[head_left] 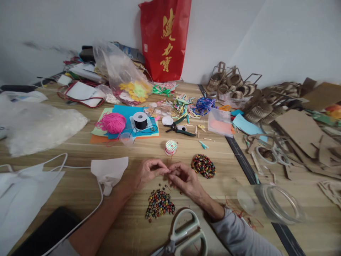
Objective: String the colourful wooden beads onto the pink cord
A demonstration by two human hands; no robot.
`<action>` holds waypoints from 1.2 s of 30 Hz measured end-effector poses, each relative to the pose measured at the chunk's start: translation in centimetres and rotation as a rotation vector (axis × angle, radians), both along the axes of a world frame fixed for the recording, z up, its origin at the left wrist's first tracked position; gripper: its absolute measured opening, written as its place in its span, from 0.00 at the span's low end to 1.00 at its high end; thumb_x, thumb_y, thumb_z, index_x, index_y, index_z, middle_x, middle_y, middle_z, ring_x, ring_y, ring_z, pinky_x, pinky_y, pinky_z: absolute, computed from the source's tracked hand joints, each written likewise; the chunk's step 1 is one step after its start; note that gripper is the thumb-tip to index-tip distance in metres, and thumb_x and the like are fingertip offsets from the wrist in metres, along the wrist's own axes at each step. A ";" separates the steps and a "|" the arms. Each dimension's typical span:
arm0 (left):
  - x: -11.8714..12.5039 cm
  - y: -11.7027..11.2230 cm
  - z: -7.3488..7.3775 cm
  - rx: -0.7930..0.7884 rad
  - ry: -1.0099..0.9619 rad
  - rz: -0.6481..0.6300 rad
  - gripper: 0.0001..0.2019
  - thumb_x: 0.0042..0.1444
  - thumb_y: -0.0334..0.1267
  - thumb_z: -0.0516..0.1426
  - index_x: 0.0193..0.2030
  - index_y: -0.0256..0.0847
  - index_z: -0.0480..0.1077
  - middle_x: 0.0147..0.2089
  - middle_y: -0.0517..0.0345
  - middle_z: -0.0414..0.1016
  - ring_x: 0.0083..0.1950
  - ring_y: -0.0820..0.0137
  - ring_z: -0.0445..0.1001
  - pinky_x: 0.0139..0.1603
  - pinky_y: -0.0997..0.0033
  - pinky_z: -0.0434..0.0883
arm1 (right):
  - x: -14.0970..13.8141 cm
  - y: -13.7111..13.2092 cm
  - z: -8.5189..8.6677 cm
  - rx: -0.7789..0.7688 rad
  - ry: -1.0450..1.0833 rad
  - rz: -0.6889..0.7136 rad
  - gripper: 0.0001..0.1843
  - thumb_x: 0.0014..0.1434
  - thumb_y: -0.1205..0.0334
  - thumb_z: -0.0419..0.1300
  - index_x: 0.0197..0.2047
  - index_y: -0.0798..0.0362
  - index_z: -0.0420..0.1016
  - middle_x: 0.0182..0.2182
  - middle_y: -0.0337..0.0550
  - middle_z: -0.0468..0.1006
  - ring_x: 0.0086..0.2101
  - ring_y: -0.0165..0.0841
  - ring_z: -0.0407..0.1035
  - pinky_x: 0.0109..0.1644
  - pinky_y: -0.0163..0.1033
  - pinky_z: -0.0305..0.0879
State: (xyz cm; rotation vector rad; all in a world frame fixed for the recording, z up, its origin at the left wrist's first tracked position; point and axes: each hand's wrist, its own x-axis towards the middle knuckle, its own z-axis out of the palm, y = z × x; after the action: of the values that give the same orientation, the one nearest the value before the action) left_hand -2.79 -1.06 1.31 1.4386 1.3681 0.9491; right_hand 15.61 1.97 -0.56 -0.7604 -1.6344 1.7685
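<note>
- Bare wooden tabletop [130,231] lay around left hand [147,174] and right hand [185,179]; grey-handled scissors [183,234] crowded the near edge.
- Both hands were pinched, fingertips touching.
- Small multicoloured round beads [159,203] lay piled just nearside.

Two bead piles [159,204] [203,165], two hands [146,173] [185,179], perhaps two spools [140,120] [171,146].

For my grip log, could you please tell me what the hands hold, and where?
The left hand and right hand pinch fingertips together near the pile of small multicoloured beads; what they pinch is too small to tell.
</note>
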 end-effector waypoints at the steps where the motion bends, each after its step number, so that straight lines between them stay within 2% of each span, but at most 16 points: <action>1: 0.0 0.0 0.1 0.005 0.022 0.001 0.09 0.51 0.41 0.59 0.28 0.37 0.75 0.26 0.60 0.76 0.29 0.72 0.70 0.32 0.75 0.65 | 0.0 0.0 -0.1 -0.008 0.005 -0.002 0.15 0.56 0.53 0.63 0.40 0.55 0.69 0.24 0.38 0.73 0.22 0.25 0.66 0.24 0.30 0.62; 11: 0.1 -0.2 0.4 0.082 0.129 0.005 0.08 0.53 0.39 0.58 0.28 0.38 0.75 0.27 0.60 0.77 0.31 0.72 0.71 0.35 0.75 0.66 | 0.0 0.2 -0.6 0.010 -0.067 -0.095 0.16 0.53 0.50 0.64 0.32 0.56 0.73 0.19 0.35 0.70 0.18 0.23 0.62 0.21 0.28 0.61; 17: 1.7 -0.6 0.4 0.169 0.119 0.051 0.07 0.54 0.35 0.58 0.28 0.36 0.73 0.28 0.58 0.77 0.30 0.72 0.73 0.34 0.75 0.69 | 0.1 0.9 -0.1 -0.109 0.032 -0.141 0.18 0.52 0.48 0.65 0.32 0.55 0.70 0.19 0.36 0.71 0.19 0.24 0.63 0.21 0.29 0.62; 19: 2.6 -0.9 0.2 0.246 0.138 -0.040 0.07 0.55 0.34 0.58 0.29 0.36 0.73 0.29 0.57 0.78 0.32 0.71 0.74 0.37 0.74 0.70 | 0.2 1.2 0.0 -0.119 0.055 -0.146 0.18 0.51 0.48 0.65 0.31 0.55 0.70 0.19 0.35 0.70 0.18 0.24 0.62 0.21 0.29 0.62; 22: 3.7 -1.5 -0.2 0.428 0.216 -0.248 0.05 0.56 0.31 0.58 0.32 0.36 0.75 0.33 0.53 0.79 0.37 0.69 0.75 0.42 0.71 0.71 | 0.3 1.5 0.1 -0.134 0.089 -0.150 0.18 0.50 0.48 0.66 0.30 0.55 0.70 0.18 0.33 0.69 0.18 0.23 0.61 0.22 0.29 0.60; 25: 4.4 -2.0 -0.6 0.559 0.307 -0.391 0.09 0.60 0.28 0.54 0.38 0.35 0.76 0.38 0.51 0.80 0.42 0.67 0.75 0.47 0.68 0.72 | 0.3 1.6 -0.1 -0.160 0.150 -0.182 0.17 0.50 0.49 0.66 0.29 0.55 0.70 0.20 0.34 0.69 0.19 0.23 0.61 0.22 0.29 0.59; 29: 4.9 -2.6 -1.0 0.599 0.362 -0.513 0.14 0.62 0.26 0.49 0.48 0.37 0.74 0.48 0.50 0.79 0.51 0.68 0.74 0.57 0.65 0.70 | 0.3 1.8 -0.3 -0.169 0.174 -0.212 0.17 0.50 0.50 0.66 0.29 0.56 0.70 0.19 0.34 0.69 0.19 0.23 0.60 0.22 0.29 0.59; 32: 5.1 -3.0 -1.0 0.604 0.452 -0.599 0.16 0.63 0.28 0.49 0.54 0.38 0.71 0.55 0.51 0.76 0.61 0.67 0.68 0.63 0.62 0.66 | 0.4 1.9 -0.1 -0.187 0.172 -0.176 0.19 0.49 0.49 0.67 0.30 0.56 0.69 0.19 0.34 0.69 0.19 0.23 0.62 0.23 0.29 0.61; 36: 5.2 -3.2 -0.7 0.646 0.607 -0.634 0.16 0.63 0.31 0.50 0.56 0.36 0.69 0.58 0.48 0.73 0.64 0.62 0.65 0.66 0.56 0.63 | 0.5 1.8 0.5 -0.178 0.160 -0.101 0.19 0.48 0.48 0.67 0.29 0.55 0.68 0.20 0.34 0.70 0.20 0.23 0.63 0.25 0.29 0.63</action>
State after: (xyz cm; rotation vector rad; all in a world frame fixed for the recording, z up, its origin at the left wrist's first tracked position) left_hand 2.42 -4.27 0.63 2.6096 0.8858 0.5524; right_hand 16.16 3.74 -0.10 -0.7470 -1.3254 1.8680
